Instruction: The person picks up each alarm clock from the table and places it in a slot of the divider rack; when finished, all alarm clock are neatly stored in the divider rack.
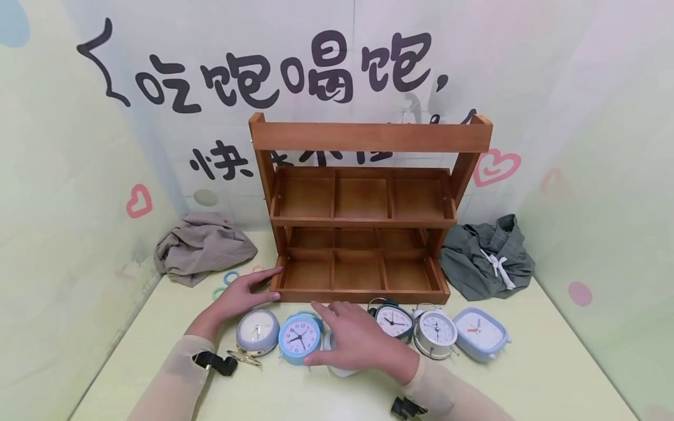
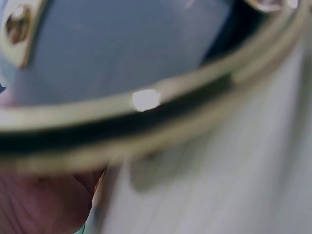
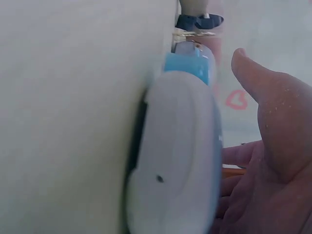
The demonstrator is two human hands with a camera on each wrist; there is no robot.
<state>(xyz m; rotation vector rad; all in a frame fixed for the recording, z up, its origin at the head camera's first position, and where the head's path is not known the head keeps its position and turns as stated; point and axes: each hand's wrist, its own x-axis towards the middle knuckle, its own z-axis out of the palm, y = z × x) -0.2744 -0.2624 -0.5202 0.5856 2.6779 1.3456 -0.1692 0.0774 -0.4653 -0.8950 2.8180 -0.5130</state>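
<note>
Right hand (image 1: 358, 339) spread over a white clock (image 3: 178, 146)

We see the white clock beneath the right hand, whose thumb stands apart from its fingers; we cannot tell whether the fingertips touch it. Just beside that thumb is a blue clock (image 1: 300, 337), and on the hand's other side a dark clock (image 1: 394, 321). The left hand (image 1: 242, 299), thumb and fingers extended, touches the wooden shelf's (image 1: 363, 296) end, with a lavender clock (image 1: 257, 331) just below it.

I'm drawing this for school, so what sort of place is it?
Perhaps a small indoor booth: walls printed with big writing and hearts close in a pale table, which holds a wooden rack and alarm clocks.
</note>
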